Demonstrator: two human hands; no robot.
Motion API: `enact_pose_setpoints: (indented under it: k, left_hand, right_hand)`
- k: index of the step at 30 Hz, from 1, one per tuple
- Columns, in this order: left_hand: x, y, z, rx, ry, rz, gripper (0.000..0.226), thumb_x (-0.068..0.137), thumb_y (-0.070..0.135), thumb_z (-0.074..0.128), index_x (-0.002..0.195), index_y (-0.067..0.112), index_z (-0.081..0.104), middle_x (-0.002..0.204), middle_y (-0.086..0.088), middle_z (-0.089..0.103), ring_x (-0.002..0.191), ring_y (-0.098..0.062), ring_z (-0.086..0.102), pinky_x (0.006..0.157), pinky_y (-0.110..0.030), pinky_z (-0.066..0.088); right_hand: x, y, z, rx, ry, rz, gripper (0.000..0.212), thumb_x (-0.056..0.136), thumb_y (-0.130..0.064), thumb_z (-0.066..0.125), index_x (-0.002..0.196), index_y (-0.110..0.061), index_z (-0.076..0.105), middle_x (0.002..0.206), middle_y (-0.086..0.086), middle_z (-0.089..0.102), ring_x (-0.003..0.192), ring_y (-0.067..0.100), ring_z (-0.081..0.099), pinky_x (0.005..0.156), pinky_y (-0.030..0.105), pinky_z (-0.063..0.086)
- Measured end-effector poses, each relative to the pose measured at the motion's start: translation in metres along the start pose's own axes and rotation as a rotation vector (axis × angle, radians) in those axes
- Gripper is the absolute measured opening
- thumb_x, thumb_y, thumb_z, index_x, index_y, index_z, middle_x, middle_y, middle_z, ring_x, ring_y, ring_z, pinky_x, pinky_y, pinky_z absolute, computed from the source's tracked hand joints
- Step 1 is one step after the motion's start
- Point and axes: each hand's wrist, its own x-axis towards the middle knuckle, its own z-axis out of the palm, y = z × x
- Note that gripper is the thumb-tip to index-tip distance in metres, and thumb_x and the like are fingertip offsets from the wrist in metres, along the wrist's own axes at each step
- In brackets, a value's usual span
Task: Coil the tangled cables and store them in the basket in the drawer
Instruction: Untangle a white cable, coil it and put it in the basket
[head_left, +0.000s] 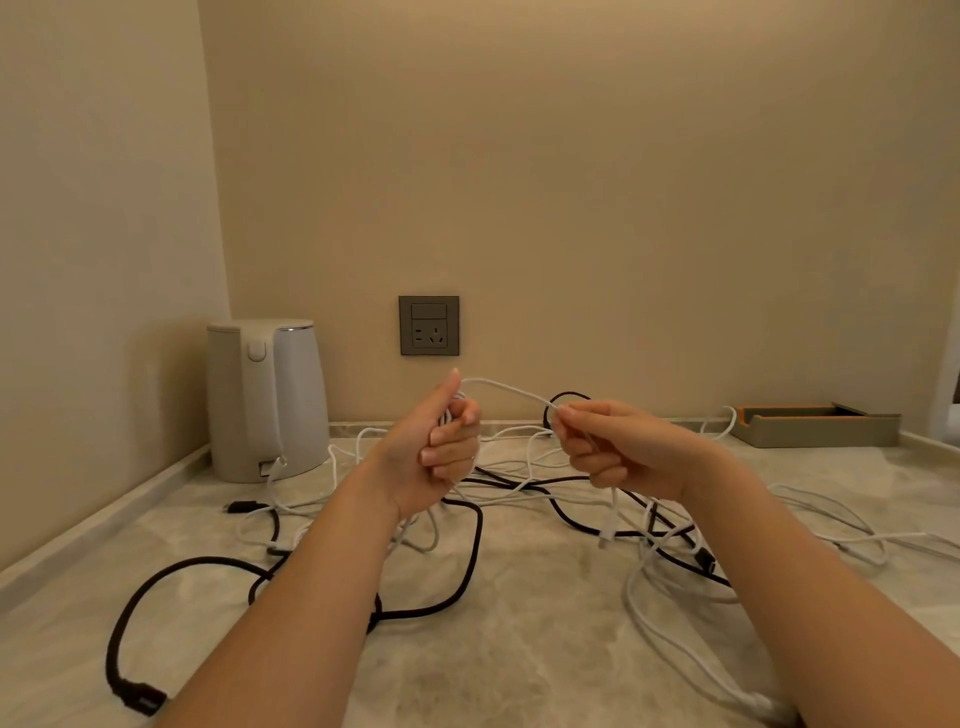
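Note:
A thin white cable (506, 388) arcs between my two raised hands above the marble counter (519, 649). My left hand (436, 447) grips loops of it in a closed fist, thumb up. My right hand (608, 447) pinches the same cable, whose loose end with a plug (605, 535) hangs below. Under the hands lies a tangle of more white cables (670, 644) and a thick black cable (457, 592) with a connector (140, 699) at the near left. No drawer or basket is in view.
A white electric kettle (267, 400) stands at the back left by the wall corner. A grey wall socket (429, 326) sits behind the hands. A grey and orange tray (821, 423) lies at the back right.

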Motion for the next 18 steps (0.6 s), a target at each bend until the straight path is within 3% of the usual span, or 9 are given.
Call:
enact_pose_setpoints:
  k: [2, 4, 6, 8, 10, 12, 14, 16, 18]
  left_hand:
    - [-0.001, 0.002, 0.000, -0.002, 0.005, -0.008, 0.051, 0.088, 0.041, 0.039, 0.050, 0.010, 0.054, 0.030, 0.010, 0.029, 0.020, 0.000, 0.026, 0.023, -0.011, 0.020]
    - [-0.001, 0.003, 0.000, 0.021, 0.010, -0.020, 0.049, 0.087, 0.041, 0.039, 0.050, 0.011, 0.054, 0.030, 0.010, 0.029, 0.020, 0.000, 0.026, 0.024, -0.011, 0.020]
    - [-0.002, 0.002, 0.002, 0.041, 0.001, -0.049, 0.048, 0.086, 0.041, 0.040, 0.050, 0.012, 0.053, 0.031, 0.010, 0.029, 0.020, 0.000, 0.027, 0.024, -0.012, 0.019]
    - [-0.002, 0.001, 0.003, 0.041, -0.039, -0.094, 0.049, 0.087, 0.043, 0.038, 0.050, 0.013, 0.051, 0.031, 0.010, 0.030, 0.020, 0.000, 0.027, 0.025, -0.012, 0.019]
    - [-0.002, 0.000, 0.005, 0.042, -0.086, -0.134, 0.051, 0.088, 0.045, 0.036, 0.050, 0.014, 0.050, 0.031, 0.011, 0.031, 0.020, 0.000, 0.028, 0.026, -0.012, 0.019]
    - [-0.002, -0.001, 0.009, 0.049, -0.109, -0.151, 0.052, 0.088, 0.047, 0.035, 0.049, 0.015, 0.048, 0.031, 0.010, 0.031, 0.020, 0.000, 0.028, 0.026, -0.012, 0.017]
    - [-0.002, -0.002, 0.013, 0.053, -0.101, -0.156, 0.053, 0.087, 0.050, 0.035, 0.047, 0.016, 0.046, 0.030, 0.010, 0.030, 0.019, -0.001, 0.027, 0.026, -0.013, 0.015]
    - [-0.002, -0.004, 0.015, 0.053, -0.081, -0.154, 0.056, 0.086, 0.053, 0.034, 0.045, 0.016, 0.044, 0.029, 0.010, 0.028, 0.019, -0.001, 0.026, 0.027, -0.013, 0.014]
    - [-0.002, -0.005, 0.016, 0.018, -0.062, -0.145, 0.061, 0.089, 0.055, 0.031, 0.044, 0.017, 0.042, 0.029, 0.009, 0.028, 0.020, -0.001, 0.026, 0.027, -0.013, 0.014]
  right_hand:
    - [0.001, -0.004, 0.009, -0.183, -0.006, 0.047, 0.025, 0.100, -0.022, 0.041, 0.088, -0.006, 0.057, 0.061, -0.003, 0.042, 0.046, 0.007, 0.033, 0.040, 0.015, 0.031]
    - [0.006, -0.004, 0.023, -0.711, 0.137, 0.082, 0.027, 0.101, -0.019, 0.041, 0.088, -0.008, 0.061, 0.064, -0.003, 0.052, 0.058, 0.017, 0.051, 0.056, 0.025, 0.044]
    - [0.017, 0.001, 0.036, -1.132, 0.303, 0.016, 0.024, 0.100, -0.020, 0.040, 0.082, -0.016, 0.056, 0.076, -0.001, 0.056, 0.083, 0.025, 0.056, 0.071, 0.031, 0.042]
    - [0.022, 0.004, 0.048, -1.135, 0.418, -0.141, 0.024, 0.101, -0.023, 0.039, 0.114, -0.013, 0.057, 0.111, 0.006, 0.059, 0.111, 0.026, 0.051, 0.089, 0.032, 0.040]
    - [0.022, 0.003, 0.055, -0.993, 0.423, -0.338, 0.040, 0.102, -0.021, 0.036, 0.140, -0.008, 0.042, 0.137, 0.007, 0.049, 0.128, 0.020, 0.042, 0.102, 0.023, 0.028]
    - [0.022, 0.002, 0.058, -0.867, 0.372, -0.477, 0.035, 0.102, -0.017, 0.034, 0.128, -0.005, 0.054, 0.120, 0.008, 0.061, 0.110, 0.019, 0.056, 0.095, 0.025, 0.036]
    - [0.023, 0.003, 0.060, -0.768, 0.332, -0.480, 0.034, 0.103, -0.020, 0.033, 0.094, -0.003, 0.061, 0.075, 0.000, 0.060, 0.067, 0.015, 0.056, 0.072, 0.036, 0.044]
    - [0.021, 0.004, 0.061, -0.642, 0.311, -0.451, 0.039, 0.103, -0.025, 0.033, 0.073, -0.009, 0.052, 0.057, -0.010, 0.046, 0.052, 0.005, 0.041, 0.056, 0.028, 0.037]
    - [0.019, 0.002, 0.067, -0.464, 0.278, -0.427, 0.042, 0.103, -0.024, 0.031, 0.066, -0.018, 0.050, 0.046, -0.014, 0.044, 0.045, 0.001, 0.039, 0.047, 0.013, 0.031]
